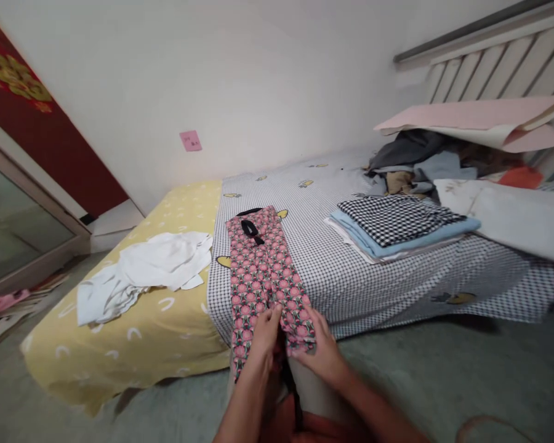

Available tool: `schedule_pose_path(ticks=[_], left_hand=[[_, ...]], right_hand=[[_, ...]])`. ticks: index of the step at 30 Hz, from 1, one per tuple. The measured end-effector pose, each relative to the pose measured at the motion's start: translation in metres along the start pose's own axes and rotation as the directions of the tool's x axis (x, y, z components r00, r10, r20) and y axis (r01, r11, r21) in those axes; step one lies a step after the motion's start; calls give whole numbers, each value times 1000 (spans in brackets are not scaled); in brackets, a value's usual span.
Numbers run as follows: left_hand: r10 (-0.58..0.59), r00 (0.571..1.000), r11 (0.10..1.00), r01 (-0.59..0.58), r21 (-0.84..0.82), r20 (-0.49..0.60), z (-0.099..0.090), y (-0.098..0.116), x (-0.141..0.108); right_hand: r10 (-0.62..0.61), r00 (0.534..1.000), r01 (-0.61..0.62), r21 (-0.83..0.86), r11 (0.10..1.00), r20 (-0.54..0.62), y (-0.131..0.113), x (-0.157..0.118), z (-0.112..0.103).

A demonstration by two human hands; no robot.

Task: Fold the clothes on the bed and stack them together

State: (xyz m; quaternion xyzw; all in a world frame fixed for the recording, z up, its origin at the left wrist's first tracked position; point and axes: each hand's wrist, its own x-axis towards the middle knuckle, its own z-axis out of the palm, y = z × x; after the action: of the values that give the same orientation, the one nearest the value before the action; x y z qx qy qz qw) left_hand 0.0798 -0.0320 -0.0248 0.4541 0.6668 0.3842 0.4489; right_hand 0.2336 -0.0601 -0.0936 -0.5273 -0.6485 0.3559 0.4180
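A pink floral garment (pixel 252 271) with a black tie lies lengthwise over the bed's front edge, its two leg-like panels hanging toward me. My left hand (pixel 266 335) pinches the inner edge of the left panel near its lower end. On the right panel, my right hand (pixel 322 351) grips the outer edge close to the hem, thumb below and fingers on top. The black tie (pixel 250 229) is looped on the upper part of the garment.
Crumpled white cloth (pixel 161 261) lies on the yellow sheet (pixel 166 338) at left. A folded stack with a black-checked top (pixel 397 218) sits right on the checked sheet (pixel 351 289). Behind it are piled clothes (pixel 415 154) under pink board (pixel 475 117), beside a headboard (pixel 503 61).
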Motion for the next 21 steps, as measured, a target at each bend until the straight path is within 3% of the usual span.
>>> schedule_pose_path(ticks=[3, 7, 12, 16, 21], left_hand=[[-21, 995, 983, 38, -182, 97, -2, 11, -10], [15, 986, 955, 35, -294, 167, -3, 14, -11], [100, 994, 993, -97, -72, 44, 10, -6, 1], [106, 994, 993, -106, 44, -12, 26, -21, 1], [83, 995, 984, -71, 163, -64, 34, -32, 1]], right_hand=[[-16, 999, 10, -159, 987, -38, -9, 2, 5], [-64, 980, 40, -125, 991, -190, -10, 21, 1], [-91, 962, 74, -76, 994, -257, 17, 22, -12], [-69, 979, 59, -56, 997, -190, 44, 8, -20], [1, 992, -5, -38, 999, -128, 52, 7, -23]])
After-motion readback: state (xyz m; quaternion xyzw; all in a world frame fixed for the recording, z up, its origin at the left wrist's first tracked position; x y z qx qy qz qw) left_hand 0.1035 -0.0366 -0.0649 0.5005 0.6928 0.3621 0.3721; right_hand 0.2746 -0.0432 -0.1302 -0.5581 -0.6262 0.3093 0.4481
